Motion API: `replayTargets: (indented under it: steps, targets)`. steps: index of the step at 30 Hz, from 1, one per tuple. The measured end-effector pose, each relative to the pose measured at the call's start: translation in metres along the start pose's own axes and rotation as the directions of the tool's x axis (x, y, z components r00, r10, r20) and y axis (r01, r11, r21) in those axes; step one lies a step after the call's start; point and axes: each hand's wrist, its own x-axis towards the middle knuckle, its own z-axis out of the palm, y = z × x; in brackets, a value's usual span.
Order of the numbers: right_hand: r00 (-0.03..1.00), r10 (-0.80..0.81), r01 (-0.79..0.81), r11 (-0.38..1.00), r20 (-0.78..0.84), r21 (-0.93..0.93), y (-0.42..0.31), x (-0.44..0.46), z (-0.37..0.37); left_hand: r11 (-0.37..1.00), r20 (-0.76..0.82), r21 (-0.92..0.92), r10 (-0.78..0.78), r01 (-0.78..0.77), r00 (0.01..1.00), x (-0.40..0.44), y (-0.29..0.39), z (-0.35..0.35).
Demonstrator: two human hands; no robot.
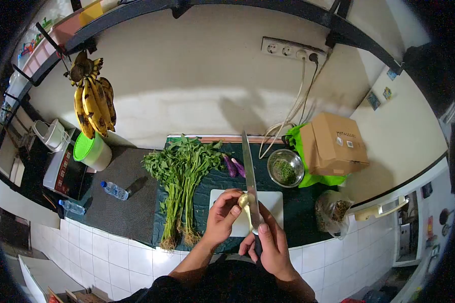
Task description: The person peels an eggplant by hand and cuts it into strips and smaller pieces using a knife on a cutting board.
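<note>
A small pale, yellowish piece of produce (pixel 243 201) is held between the fingers of my left hand (pixel 224 217). My right hand (pixel 272 248) is closed round the dark handle of a long knife (pixel 249 171), whose blade points up and away beside the piece. Beneath both hands lies a white cutting board (pixel 274 207). Leafy greens (pixel 184 177) with roots lie left of the board, and purple eggplants (pixel 231 165) lie behind it. To the right, a metal bowl (pixel 285 168) holds chopped green bits.
A cardboard box (pixel 333 144) and green bag (pixel 296 136) stand at the back right, a plastic bag (pixel 332 212) nearer. Bananas (pixel 95 103) hang at left above a green-lidded container (pixel 92 151) and water bottles (pixel 115 190). Cables (pixel 299 96) hang from a socket strip.
</note>
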Motion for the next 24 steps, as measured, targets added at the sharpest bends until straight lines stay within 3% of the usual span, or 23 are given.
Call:
replayTargets:
  steps: [9, 14, 17, 22, 24]
  targets:
    - [1.000, 0.012, -0.012, 0.999, -0.011, -0.042, 0.002, -0.001, 0.008, 0.994, 0.047, 0.048, 0.095, -0.098, 0.994, -0.002, 0.010, 0.004]
    - [1.000, 0.021, -0.021, 1.000, -0.013, -0.014, 0.013, 0.002, 0.004, 0.924, 0.001, 0.336, 0.196, -0.185, 0.981, -0.002, 0.027, 0.010]
    - [0.999, 0.039, -0.039, 0.999, -0.012, 0.028, 0.017, 0.003, 0.003, 0.900, -0.077, 0.413, 0.187, -0.140, 0.979, -0.003, 0.025, 0.012]
    - [0.998, 0.055, -0.053, 0.997, -0.036, 0.053, 0.016, 0.000, 0.002, 0.876, -0.062, 0.466, 0.177, -0.128, 0.982, -0.002, 0.026, 0.012]
    - [0.996, 0.083, -0.087, 0.986, 0.033, 0.139, 0.015, -0.001, -0.004, 0.877, -0.056, 0.462, 0.178, -0.132, 0.983, -0.003, 0.021, 0.011]
